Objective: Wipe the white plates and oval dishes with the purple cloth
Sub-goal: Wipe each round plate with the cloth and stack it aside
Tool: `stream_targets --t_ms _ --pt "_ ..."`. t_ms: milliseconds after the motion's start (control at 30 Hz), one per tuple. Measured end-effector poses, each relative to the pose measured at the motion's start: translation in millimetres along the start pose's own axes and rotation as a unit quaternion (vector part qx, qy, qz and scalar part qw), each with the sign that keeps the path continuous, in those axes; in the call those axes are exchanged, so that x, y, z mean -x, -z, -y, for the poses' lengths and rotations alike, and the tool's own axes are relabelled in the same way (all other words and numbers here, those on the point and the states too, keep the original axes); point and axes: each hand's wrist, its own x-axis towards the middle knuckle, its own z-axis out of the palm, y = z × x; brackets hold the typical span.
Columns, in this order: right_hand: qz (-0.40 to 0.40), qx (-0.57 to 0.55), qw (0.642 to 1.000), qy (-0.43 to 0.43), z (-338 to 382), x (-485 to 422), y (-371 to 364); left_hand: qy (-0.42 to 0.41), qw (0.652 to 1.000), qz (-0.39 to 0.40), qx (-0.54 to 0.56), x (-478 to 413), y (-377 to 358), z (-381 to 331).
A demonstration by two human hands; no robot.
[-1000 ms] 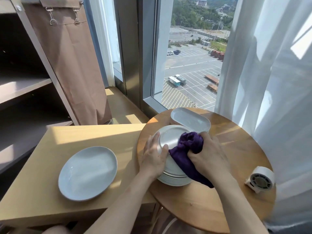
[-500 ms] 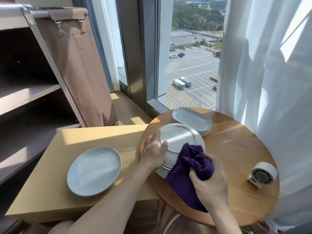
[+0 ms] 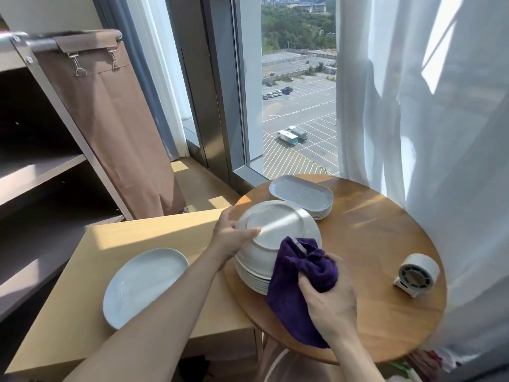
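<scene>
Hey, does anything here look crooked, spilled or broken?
Nothing spilled or broken. Only the top plate sits askew: the left hand tips it upside down on the stack of plates, while the right hand holds the purple cloth against it.

No writing, label, brand or number is showing clearly enough to read on anything here.

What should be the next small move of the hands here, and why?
Probably sweep the purple cloth up across the tilted top plate: the left hand steadies its rim, and the right hand presses the cloth only on its near edge.
</scene>
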Motion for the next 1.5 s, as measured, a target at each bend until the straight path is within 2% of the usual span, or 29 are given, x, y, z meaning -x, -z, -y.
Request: stream_targets --t_ms 367,667,867,1067,1267,1400,1500 --pt "0.003 -0.024 1.000 0.010 -6 -2 -3 0.028 0.997 -0.029 0.061 -4 10 -1" --pt "0.003 -0.037 0.998 0.049 1 -2 -7 0.080 0.986 0.023 0.142 7 25 -20" --pt "0.016 -0.051 0.995 0.085 6 4 -14 0.109 0.976 0.015 0.186 18 34 -16" --pt "0.057 -0.067 0.988 0.125 8 18 -26 0.091 0.963 -0.029 0.253 36 43 0" --pt "0.111 -0.066 0.976 0.174 12 35 -43 0.100 0.947 -0.014 0.304 60 69 16" --pt "0.120 -0.056 0.969 0.207 11 41 -48 0.049 0.958 -0.041 0.281 81 90 18" --pt "0.118 -0.059 0.967 0.218 9 48 -51 -0.017 0.973 -0.075 0.219 97 110 14"
